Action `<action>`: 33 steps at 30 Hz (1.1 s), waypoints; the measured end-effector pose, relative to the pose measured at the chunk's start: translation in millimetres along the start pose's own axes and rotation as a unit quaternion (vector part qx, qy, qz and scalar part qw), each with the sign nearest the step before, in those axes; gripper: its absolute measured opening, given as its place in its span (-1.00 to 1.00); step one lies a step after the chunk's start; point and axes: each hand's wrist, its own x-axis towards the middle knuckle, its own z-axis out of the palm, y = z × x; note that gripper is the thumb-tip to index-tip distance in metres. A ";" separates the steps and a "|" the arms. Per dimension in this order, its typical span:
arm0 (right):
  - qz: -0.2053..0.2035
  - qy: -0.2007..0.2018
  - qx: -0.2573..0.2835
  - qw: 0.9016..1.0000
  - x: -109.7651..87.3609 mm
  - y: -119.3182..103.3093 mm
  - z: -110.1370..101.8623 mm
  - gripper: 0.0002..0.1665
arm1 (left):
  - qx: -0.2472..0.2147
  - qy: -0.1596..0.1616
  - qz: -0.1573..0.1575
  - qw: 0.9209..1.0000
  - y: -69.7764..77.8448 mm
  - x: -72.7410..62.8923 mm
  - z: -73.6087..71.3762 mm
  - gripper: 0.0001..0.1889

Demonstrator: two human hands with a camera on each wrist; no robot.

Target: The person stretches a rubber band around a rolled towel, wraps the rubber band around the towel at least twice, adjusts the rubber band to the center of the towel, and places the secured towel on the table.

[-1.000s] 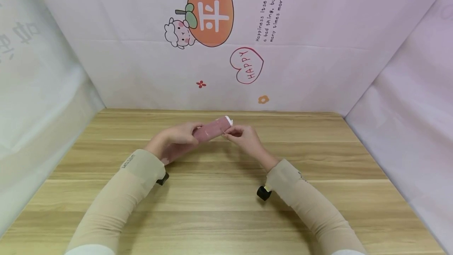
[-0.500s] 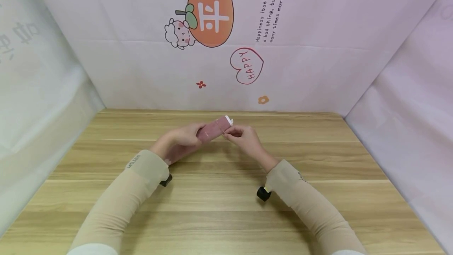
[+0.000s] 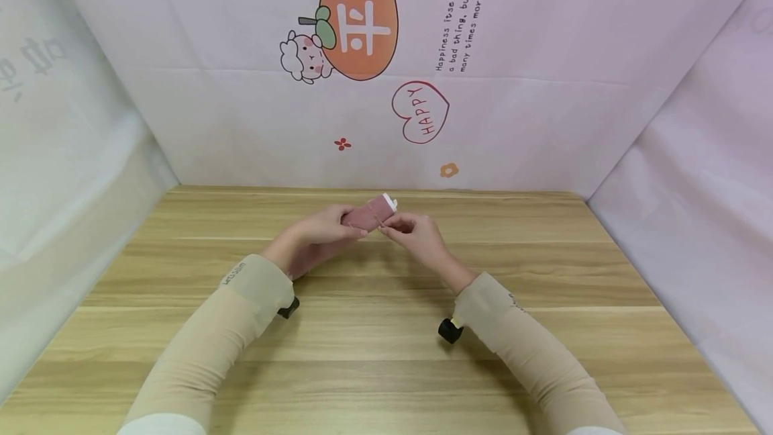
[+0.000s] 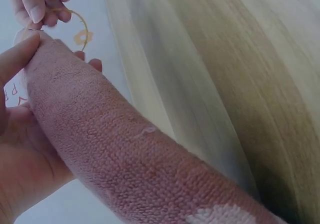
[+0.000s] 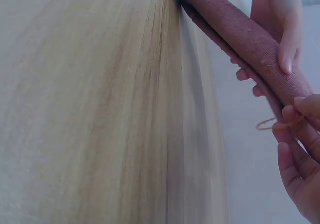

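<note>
And here is the rolled pink cloth [image 3: 370,213], just about mid-frame in the head view, slanting from lower left up towards the right, its white-edged end [image 3: 390,203] at the top. The left hand [image 3: 320,227] has it wrapped: thumb over the near side, the other fingers curled round, tips peeking out beyond the roll. Right of that end, the right hand [image 3: 417,235] pinches a thin yellowish band [image 4: 86,28] between thumb and fingertips, and look at the left wrist view: the loop bows out at upper left, right beside the roll's end! Whether it circles the cloth fully, I can't tell. Beige sleeves [image 3: 202,348] come in from lower left and lower right, over a wood-grain counter [image 3: 374,354]. Behind, a white backdrop [image 3: 543,86] shows an orange fruit print [image 3: 385,15] and a "HAPPY" heart [image 3: 421,113].
</note>
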 end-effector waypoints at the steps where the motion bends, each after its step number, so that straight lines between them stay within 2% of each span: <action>1: -0.003 -0.002 0.004 1.000 -0.2 0.5 0.0 -0.89 | -0.010 -0.001 -0.001 1.000 0.1 0.1 -0.4 -0.57; 7: -0.015 -0.015 0.038 0.999 -1.6 2.7 0.0 -0.83 | -0.038 0.002 0.002 0.999 2.6 -0.9 -3.4 -0.44; 12: -0.010 -0.029 0.064 0.998 -2.4 -2.4 -0.1 -0.77 | -0.054 0.006 -0.002 0.999 2.0 -0.8 -2.4 -0.47; 14: -0.012 -0.030 0.066 0.997 -3.1 -3.7 -0.2 -0.77 | -0.070 0.007 -0.005 0.998 1.7 -0.7 -1.5 -0.49; 19: -0.043 -0.019 0.049 0.998 -6.1 -0.8 -0.8 -0.82 | -0.130 0.009 -0.028 0.991 2.6 -1.6 -1.3 -0.53; 22: -0.071 -0.018 0.042 0.996 -6.3 0.4 -1.0 -0.84 | -0.125 0.024 -0.045 0.991 2.5 -1.7 -2.6 -0.48; 25: -0.088 -0.021 0.040 0.995 -6.2 1.0 -1.2 -0.84 | -0.083 0.038 -0.044 0.995 1.9 -0.7 -4.1 -0.45; 33: -0.078 -0.028 0.030 0.996 -7.3 2.4 -2.1 -0.84 | -0.079 0.040 -0.036 0.995 1.9 -0.1 -6.8 -0.51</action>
